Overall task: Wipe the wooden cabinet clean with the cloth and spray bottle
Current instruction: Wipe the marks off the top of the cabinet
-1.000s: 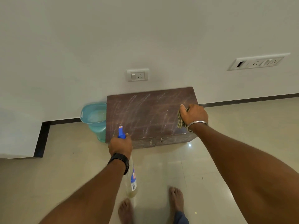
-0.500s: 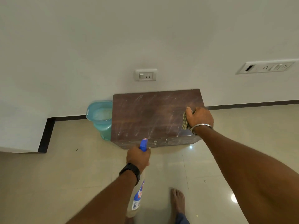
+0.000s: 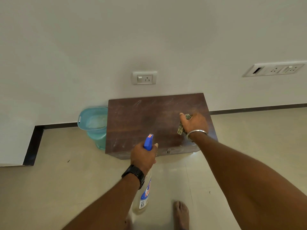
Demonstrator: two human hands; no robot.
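Note:
A low dark wooden cabinet [image 3: 141, 123] stands on the floor against the white wall, its top streaked with pale smears. My right hand [image 3: 195, 124] presses a checked cloth [image 3: 181, 128] onto the right part of the top. My left hand [image 3: 143, 156] grips a clear spray bottle [image 3: 142, 196] with a blue nozzle, held in front of the cabinet's front edge with the nozzle pointing at the top. Most of the cloth is hidden under my right hand.
A teal plastic bucket [image 3: 93, 123] sits on the floor against the cabinet's left side. A wall socket [image 3: 144, 78] is above the cabinet and a switch panel [image 3: 274, 69] further right. My bare foot [image 3: 181, 214] stands on the tiled floor.
My left hand with the spray bottle has shifted right along the cabinet's front. My right hand has slid the cloth a little left, and the smears on the top have thinned.

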